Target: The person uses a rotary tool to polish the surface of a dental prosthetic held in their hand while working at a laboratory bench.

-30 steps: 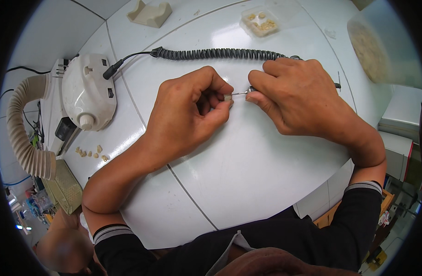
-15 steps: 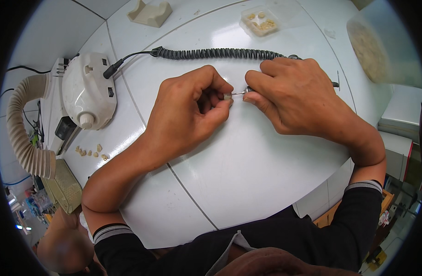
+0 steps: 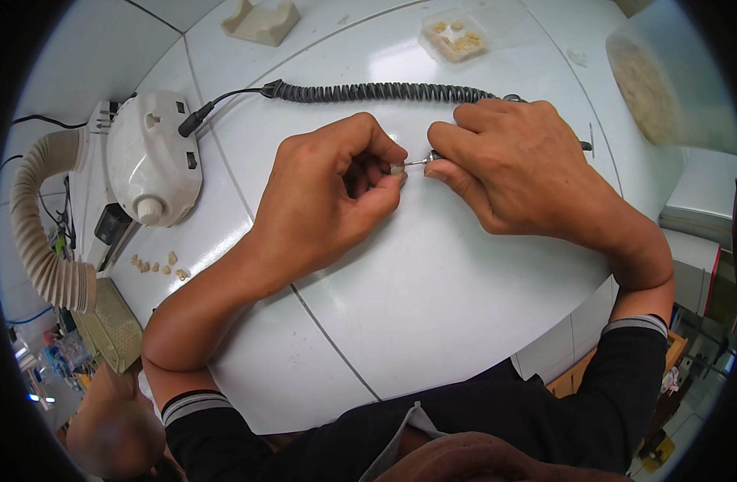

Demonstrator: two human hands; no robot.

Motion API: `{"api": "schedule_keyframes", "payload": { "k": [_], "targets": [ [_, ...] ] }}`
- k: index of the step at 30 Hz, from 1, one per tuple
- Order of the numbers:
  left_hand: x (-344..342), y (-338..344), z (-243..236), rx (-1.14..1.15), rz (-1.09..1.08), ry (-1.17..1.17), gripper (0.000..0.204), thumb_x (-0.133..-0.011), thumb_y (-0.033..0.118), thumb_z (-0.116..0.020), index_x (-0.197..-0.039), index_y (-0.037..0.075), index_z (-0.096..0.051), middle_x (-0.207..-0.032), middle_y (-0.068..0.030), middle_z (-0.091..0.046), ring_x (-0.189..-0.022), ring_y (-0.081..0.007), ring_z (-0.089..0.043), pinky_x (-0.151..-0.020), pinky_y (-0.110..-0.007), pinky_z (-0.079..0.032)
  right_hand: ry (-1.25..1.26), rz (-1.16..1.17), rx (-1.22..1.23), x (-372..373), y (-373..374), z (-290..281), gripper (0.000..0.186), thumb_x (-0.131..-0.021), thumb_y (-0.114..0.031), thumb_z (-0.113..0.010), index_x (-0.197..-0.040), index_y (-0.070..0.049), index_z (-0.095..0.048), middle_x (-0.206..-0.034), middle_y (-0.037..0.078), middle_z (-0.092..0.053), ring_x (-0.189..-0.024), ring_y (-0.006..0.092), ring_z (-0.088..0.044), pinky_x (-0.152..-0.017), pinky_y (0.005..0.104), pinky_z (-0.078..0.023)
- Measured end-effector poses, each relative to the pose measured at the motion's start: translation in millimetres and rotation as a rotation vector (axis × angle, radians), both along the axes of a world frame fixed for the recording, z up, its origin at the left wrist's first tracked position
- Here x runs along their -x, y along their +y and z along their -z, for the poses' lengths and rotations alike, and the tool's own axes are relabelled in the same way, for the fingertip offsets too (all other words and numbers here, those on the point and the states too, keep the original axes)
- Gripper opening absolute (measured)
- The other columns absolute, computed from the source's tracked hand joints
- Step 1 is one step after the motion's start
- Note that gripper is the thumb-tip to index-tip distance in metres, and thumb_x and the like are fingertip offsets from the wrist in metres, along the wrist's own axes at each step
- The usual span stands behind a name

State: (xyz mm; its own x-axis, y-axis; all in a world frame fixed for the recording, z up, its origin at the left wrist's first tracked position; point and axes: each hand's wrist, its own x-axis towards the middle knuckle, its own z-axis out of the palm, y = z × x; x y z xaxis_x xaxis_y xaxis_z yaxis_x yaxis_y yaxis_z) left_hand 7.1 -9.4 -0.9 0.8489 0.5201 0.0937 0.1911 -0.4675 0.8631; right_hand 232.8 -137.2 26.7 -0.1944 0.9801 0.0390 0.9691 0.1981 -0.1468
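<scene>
Near the middle of the white tabletop (image 3: 360, 305), my left hand (image 3: 328, 189) pinches a small pale piece (image 3: 397, 169) between thumb and fingertips. My right hand (image 3: 521, 165) is closed around a metal rotary handpiece (image 3: 435, 157), its thin bit reaching left to the piece. A black coiled cord (image 3: 368, 93) runs behind both hands, linked to a plug in a white control box (image 3: 151, 153) at the left. Several small tooth-coloured pieces (image 3: 171, 259) lie loose below that box.
A beige hose (image 3: 39, 201) arches over a mesh housing (image 3: 111, 321) at left. At the back sit a beige block (image 3: 260, 24) and a small tub of pieces (image 3: 453, 40); a large translucent container (image 3: 642, 80) stands right. Another person (image 3: 115, 430) is at lower left.
My right hand has shifted slightly leftward with the handpiece since a second ago. My left hand stays almost in place, still pinching the piece.
</scene>
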Motion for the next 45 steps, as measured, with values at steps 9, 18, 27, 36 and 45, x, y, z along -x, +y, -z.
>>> {"api": "schedule_keyframes", "payload": {
  "k": [9, 18, 27, 36, 45],
  "targets": [
    [-0.2, 0.2, -1.7, -0.002, 0.006, 0.015, 0.013, -0.096, 0.003, -0.082, -0.103, -0.004, -0.074, -0.088, -0.0098, -0.078, -0.075, -0.0162, -0.076, -0.067, -0.031, -0.061, 0.016, -0.025, -0.036, 0.7, 0.5, 2.4, 0.035, -0.113, -0.040, -0.069, -0.099, -0.009, -0.075, -0.083, 0.010, -0.073, -0.081, 0.0332, -0.079, -0.066, 0.0488, -0.060],
    [1.0, 1.7, -1.4, -0.018, 0.025, 0.043, 0.013, -0.096, 0.002, -0.082, -0.107, -0.003, -0.077, -0.097, -0.0034, -0.080, -0.080, -0.0069, -0.072, -0.070, -0.024, -0.057, -0.010, -0.010, -0.005, 1.5, 1.8, 0.3, 0.033, -0.112, -0.039, -0.071, -0.097, -0.009, -0.073, -0.081, 0.010, -0.072, -0.079, 0.0334, -0.078, -0.065, 0.0481, -0.060],
    [1.7, 1.7, -0.6, -0.006, 0.030, 0.041, 0.013, -0.096, 0.001, -0.082, -0.108, -0.003, -0.077, -0.098, -0.0031, -0.080, -0.081, -0.0064, -0.072, -0.070, -0.024, -0.057, 0.005, -0.034, -0.029, -1.6, 0.8, 1.4, 0.033, -0.112, -0.039, -0.071, -0.098, -0.009, -0.073, -0.081, 0.010, -0.072, -0.077, 0.0340, -0.077, -0.064, 0.0476, -0.060],
    [1.2, 2.2, 0.6, -0.029, 0.038, 0.022, 0.013, -0.097, 0.002, -0.083, -0.107, -0.003, -0.077, -0.098, -0.0025, -0.080, -0.081, -0.0057, -0.071, -0.070, -0.023, -0.057, -0.007, -0.023, -0.010, 0.1, 0.8, 0.3, 0.033, -0.112, -0.041, -0.071, -0.098, -0.010, -0.072, -0.081, 0.009, -0.071, -0.078, 0.0335, -0.077, -0.064, 0.0484, -0.059],
    [-0.8, 2.1, 0.2, -0.012, 0.024, 0.014, 0.013, -0.097, 0.001, -0.083, -0.107, -0.002, -0.077, -0.098, -0.0021, -0.080, -0.081, -0.0049, -0.070, -0.070, -0.023, -0.056, 0.021, -0.044, -0.049, -2.7, 1.0, 5.4, 0.023, -0.108, -0.031, -0.073, -0.103, -0.009, -0.068, -0.080, 0.007, -0.060, -0.076, 0.0334, -0.066, -0.060, 0.0499, -0.048]
  ]
}}
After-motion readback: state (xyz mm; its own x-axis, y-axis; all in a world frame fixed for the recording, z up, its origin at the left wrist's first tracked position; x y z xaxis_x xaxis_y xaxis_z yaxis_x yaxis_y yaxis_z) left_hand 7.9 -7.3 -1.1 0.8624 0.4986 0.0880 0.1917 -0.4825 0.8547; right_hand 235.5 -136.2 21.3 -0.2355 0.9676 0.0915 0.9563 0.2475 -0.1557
